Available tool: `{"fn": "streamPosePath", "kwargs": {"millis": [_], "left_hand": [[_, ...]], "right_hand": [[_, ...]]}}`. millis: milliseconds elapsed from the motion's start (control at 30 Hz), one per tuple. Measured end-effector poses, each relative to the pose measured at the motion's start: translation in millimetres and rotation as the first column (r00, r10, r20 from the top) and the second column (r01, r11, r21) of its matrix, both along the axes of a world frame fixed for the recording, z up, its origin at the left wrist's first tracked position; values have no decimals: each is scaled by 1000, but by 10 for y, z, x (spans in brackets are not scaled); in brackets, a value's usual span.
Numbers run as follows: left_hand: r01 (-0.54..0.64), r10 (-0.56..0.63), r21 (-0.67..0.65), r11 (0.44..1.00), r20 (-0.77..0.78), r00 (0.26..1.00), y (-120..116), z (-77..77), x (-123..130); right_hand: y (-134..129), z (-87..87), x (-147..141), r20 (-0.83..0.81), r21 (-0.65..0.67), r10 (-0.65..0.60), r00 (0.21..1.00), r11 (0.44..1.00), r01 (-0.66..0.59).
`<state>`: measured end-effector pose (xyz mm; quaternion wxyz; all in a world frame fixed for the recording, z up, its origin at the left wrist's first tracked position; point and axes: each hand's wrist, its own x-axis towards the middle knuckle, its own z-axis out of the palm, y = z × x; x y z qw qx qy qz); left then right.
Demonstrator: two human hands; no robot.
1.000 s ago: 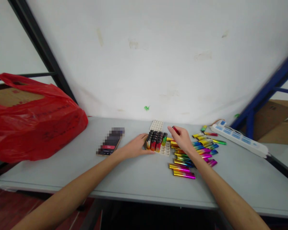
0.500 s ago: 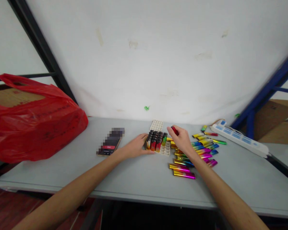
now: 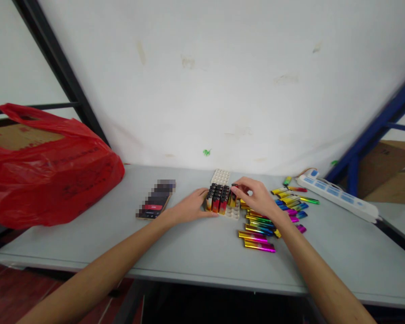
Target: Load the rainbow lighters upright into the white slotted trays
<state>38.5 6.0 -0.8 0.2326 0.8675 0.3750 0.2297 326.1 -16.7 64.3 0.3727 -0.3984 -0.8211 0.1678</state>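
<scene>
The right hand (image 3: 258, 198) pinches a slim lighter (image 3: 232, 202) near its dark top in a narrow grip, best kept light and upright at the pale, dimpled tray (image 3: 233, 216). The left hand (image 3: 190, 207), its grip wide, cups the block of standing lighters (image 3: 219, 198); glossy, metallic loose lighters (image 3: 259, 245) lie on the smooth grey desk (image 3: 189, 252).

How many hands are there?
2: the left hand beside the upright lighters, and the right hand at their other side, fingers on one black-topped lighter. No others show.
</scene>
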Motion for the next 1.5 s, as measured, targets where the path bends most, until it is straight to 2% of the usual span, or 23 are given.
{"fn": "streamPosePath", "kwargs": {"millis": [167,567,667,767,867,933,1033,1300,1500], "left_hand": [[7,-7,-3,1000,13,1000,-4,7,3],[8,-8,-8,1000,-9,1000,-19,34,12],[-2,1,-17,1000,-12,1000,-22,39,13],[1,-2,-17,1000,-11,1000,-18,41,11],[4,-4,-17,1000,-16,1000,-7,32,6],[1,-1,-13,1000,-12,1000,4,17,1],[-7,7,-5,1000,-13,1000,17,-8,-4],[-12,12,-1,1000,-23,1000,0,6,4],[-7,7,6,1000,-20,1000,7,2,11]], "right_hand": [[18,-46,20,49,-89,78,996,993,-73],[16,-37,55,64,-90,84,994,993,-78],[77,-51,148,67,-28,-10,998,1000,12],[234,-139,336,117,105,-198,973,977,186],[405,-272,557,271,147,-350,897,936,321],[472,-340,677,413,116,-370,832,928,355],[483,-362,765,533,52,-321,783,936,348],[403,-252,628,563,-147,-74,823,971,188],[439,-356,632,509,-139,-82,857,975,176]]}}
